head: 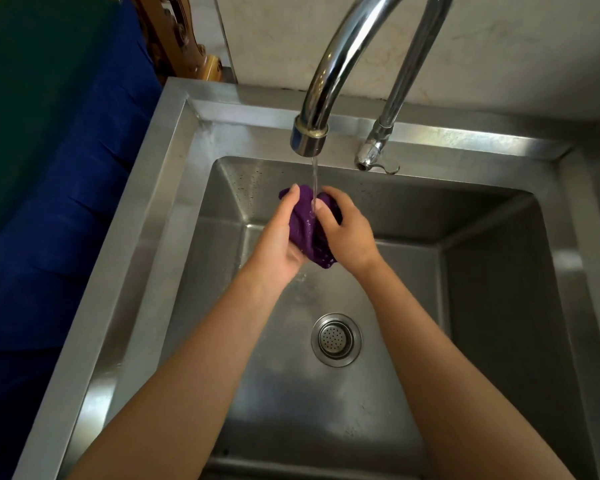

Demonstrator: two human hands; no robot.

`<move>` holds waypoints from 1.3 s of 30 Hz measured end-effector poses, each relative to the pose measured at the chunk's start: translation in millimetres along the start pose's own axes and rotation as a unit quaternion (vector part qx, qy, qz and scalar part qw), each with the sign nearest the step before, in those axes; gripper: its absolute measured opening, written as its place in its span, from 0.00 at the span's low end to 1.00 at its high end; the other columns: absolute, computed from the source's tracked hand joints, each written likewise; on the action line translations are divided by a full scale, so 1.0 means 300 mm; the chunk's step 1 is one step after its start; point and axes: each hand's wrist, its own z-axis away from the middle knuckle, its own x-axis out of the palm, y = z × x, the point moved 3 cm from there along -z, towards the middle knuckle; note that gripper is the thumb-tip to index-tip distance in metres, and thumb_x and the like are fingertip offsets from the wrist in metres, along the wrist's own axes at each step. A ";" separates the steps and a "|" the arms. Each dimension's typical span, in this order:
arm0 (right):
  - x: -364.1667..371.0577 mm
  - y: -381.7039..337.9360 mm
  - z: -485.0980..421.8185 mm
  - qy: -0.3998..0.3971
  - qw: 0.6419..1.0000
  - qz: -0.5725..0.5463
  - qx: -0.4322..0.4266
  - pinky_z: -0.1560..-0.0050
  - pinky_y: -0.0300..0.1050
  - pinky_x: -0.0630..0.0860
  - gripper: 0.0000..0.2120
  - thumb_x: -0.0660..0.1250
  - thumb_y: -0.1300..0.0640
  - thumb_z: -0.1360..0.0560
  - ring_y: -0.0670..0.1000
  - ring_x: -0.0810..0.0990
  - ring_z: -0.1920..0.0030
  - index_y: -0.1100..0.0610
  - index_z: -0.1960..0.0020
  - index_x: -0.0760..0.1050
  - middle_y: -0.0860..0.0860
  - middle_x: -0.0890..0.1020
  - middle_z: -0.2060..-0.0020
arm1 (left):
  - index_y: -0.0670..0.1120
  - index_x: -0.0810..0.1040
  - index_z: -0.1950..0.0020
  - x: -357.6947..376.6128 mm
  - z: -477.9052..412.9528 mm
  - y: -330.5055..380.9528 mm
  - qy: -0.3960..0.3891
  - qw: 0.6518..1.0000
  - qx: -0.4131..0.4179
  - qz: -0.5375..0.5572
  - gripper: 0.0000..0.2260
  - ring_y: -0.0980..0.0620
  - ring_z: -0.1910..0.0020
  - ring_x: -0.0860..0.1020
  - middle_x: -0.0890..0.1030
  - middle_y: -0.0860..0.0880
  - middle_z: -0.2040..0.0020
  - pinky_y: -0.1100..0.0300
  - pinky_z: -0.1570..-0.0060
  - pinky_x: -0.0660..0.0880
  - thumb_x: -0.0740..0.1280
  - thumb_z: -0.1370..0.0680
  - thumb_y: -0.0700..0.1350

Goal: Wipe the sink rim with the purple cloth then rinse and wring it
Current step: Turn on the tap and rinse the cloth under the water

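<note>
Both hands, left hand (278, 244) and right hand (347, 233), curled their fingers (326, 216) around the bunched purple cloth (307, 233) beneath the running faucet (309, 136).

Left forearm (194, 358) and right forearm (440, 358) were bare, extended forward from the bottom edge and converged near centre. Left hand (278, 242) cupped the purple cloth (303, 230) from the left, fingers curled under it, one digit up along its edge. Right hand (349, 233) gripped it from the right, back of hand up, thumb and index pinched on top. Wrists sat close together.
</note>
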 end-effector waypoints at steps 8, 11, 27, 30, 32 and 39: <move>-0.010 -0.006 -0.013 0.069 0.997 0.002 -0.029 0.43 0.37 0.68 0.15 0.59 0.52 0.21 0.47 0.73 0.45 0.55 0.37 0.71 0.54 0.76 0.42 | 0.52 0.77 0.51 -0.007 0.011 0.075 0.141 0.964 0.131 -0.182 0.06 0.54 0.53 0.80 0.81 0.53 0.53 0.59 0.53 0.77 0.64 0.23 0.52; 0.017 -0.062 0.006 0.077 0.996 0.031 -0.032 0.44 0.49 0.73 0.12 0.58 0.53 0.21 0.51 0.75 0.48 0.58 0.42 0.72 0.55 0.78 0.46 | 0.53 0.75 0.47 -0.012 -0.015 0.086 0.166 0.956 0.162 -0.180 0.07 0.56 0.56 0.78 0.79 0.54 0.54 0.63 0.60 0.74 0.60 0.21 0.43; -0.008 -0.079 -0.122 0.064 0.993 0.095 0.042 0.60 0.49 0.71 0.18 0.53 0.49 0.20 0.58 0.77 0.59 0.57 0.63 0.71 0.56 0.79 0.64 | 0.47 0.75 0.57 0.032 -0.014 0.073 0.176 0.914 0.191 -0.313 0.12 0.53 0.60 0.78 0.79 0.51 0.61 0.59 0.59 0.74 0.62 0.22 0.54; -0.009 -0.068 -0.089 0.007 0.996 0.071 0.045 0.50 0.53 0.75 0.17 0.50 0.50 0.19 0.59 0.79 0.51 0.57 0.47 0.74 0.58 0.81 0.55 | 0.50 0.75 0.58 0.018 -0.020 0.098 0.173 0.897 0.236 -0.331 0.07 0.53 0.59 0.78 0.79 0.52 0.61 0.59 0.58 0.74 0.65 0.24 0.52; 0.006 -0.102 -0.046 0.009 0.997 0.080 0.017 0.52 0.54 0.75 0.16 0.51 0.48 0.19 0.60 0.78 0.51 0.57 0.47 0.72 0.58 0.80 0.54 | 0.50 0.75 0.63 0.002 -0.060 0.131 0.198 0.912 0.209 -0.292 0.09 0.51 0.60 0.77 0.78 0.51 0.63 0.56 0.58 0.74 0.64 0.23 0.50; 0.072 -0.234 0.014 0.124 0.949 0.283 -0.064 0.64 0.48 0.64 0.16 0.52 0.47 0.20 0.62 0.80 0.55 0.58 0.46 0.70 0.57 0.81 0.56 | 0.46 0.68 0.67 0.018 -0.096 0.113 0.062 0.976 0.062 -0.200 0.18 0.55 0.72 0.73 0.73 0.54 0.79 0.62 0.66 0.71 0.51 0.18 0.45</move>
